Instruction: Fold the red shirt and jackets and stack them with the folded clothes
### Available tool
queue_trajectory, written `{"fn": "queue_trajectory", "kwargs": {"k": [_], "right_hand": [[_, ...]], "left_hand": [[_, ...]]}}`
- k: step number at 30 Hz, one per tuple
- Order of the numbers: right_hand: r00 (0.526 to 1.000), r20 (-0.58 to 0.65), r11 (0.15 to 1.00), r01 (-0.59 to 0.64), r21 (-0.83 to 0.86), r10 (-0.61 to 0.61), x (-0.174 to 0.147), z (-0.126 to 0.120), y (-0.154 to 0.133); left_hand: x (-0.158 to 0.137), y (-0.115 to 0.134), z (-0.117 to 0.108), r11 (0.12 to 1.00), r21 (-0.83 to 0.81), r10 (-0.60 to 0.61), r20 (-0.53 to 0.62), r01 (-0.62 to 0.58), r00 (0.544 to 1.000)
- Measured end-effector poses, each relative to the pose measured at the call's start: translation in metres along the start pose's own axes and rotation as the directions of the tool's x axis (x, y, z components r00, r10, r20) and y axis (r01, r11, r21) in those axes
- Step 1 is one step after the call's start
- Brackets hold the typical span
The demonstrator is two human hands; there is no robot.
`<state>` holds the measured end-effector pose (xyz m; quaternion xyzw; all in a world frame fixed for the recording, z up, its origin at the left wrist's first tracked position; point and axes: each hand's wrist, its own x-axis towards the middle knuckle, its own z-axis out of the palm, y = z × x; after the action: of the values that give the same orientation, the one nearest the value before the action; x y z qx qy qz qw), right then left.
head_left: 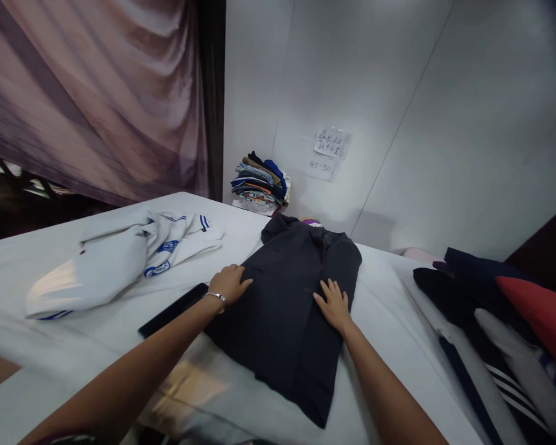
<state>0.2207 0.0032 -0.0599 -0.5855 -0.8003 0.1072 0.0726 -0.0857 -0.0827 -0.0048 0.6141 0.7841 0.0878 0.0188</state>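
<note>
A dark charcoal jacket (278, 309) lies spread on the white table, its collar end away from me. My left hand (228, 284), with a bracelet at the wrist, rests on the jacket's left edge, thumb apart from the fingers. On the right part of the jacket, my right hand (334, 304) lies flat with its fingers spread. One sleeve appears laid lengthwise along the right side. A dark strip that looks like the other sleeve (173, 311) sticks out to the left, partly behind my left forearm.
On the left of the table (106, 346) lies a rumpled white garment (115, 259) with blue stripes. A stack of folded clothes (261, 182) stands at the far wall. Loose clothes (505, 327) are heaped at the right. Handwritten paper signs (327, 151) hang on the wall.
</note>
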Motion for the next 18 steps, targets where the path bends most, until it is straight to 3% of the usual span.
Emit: {"fn": "queue_trajectory", "kwargs": {"k": [2, 4, 7, 12, 14, 18], "right_hand": [[0.997, 0.042, 0.998, 0.06, -0.007, -0.059, -0.004, 0.003, -0.002], [0.997, 0.07, 0.999, 0.045, 0.009, -0.045, -0.007, 0.002, -0.005], [1.0, -0.012, 0.999, 0.017, 0.033, -0.017, -0.009, -0.012, -0.017], [0.951, -0.171, 0.966, 0.257, -0.025, -0.257, -0.002, -0.031, -0.054], [0.953, -0.11, 0.959, 0.278, -0.058, -0.283, 0.004, -0.024, -0.063], [0.978, 0.101, 0.978, 0.19, -0.084, -0.182, 0.016, 0.004, -0.058]], "left_hand": [[0.011, -0.015, 0.008, 0.997, 0.036, -0.065, 0.074, 0.063, 0.995], [0.019, -0.022, 0.014, 0.995, 0.044, -0.091, 0.115, 0.086, 0.989], [0.028, -0.028, 0.017, 0.994, 0.042, -0.11, 0.133, 0.105, 0.985], [0.045, -0.036, 0.018, 0.992, 0.012, -0.126, 0.21, 0.126, 0.97], [0.055, -0.04, 0.017, 0.99, -0.006, -0.135, 0.249, 0.141, 0.959], [0.085, -0.047, 0.011, 0.985, -0.069, -0.132, 0.282, 0.157, 0.95]]}}
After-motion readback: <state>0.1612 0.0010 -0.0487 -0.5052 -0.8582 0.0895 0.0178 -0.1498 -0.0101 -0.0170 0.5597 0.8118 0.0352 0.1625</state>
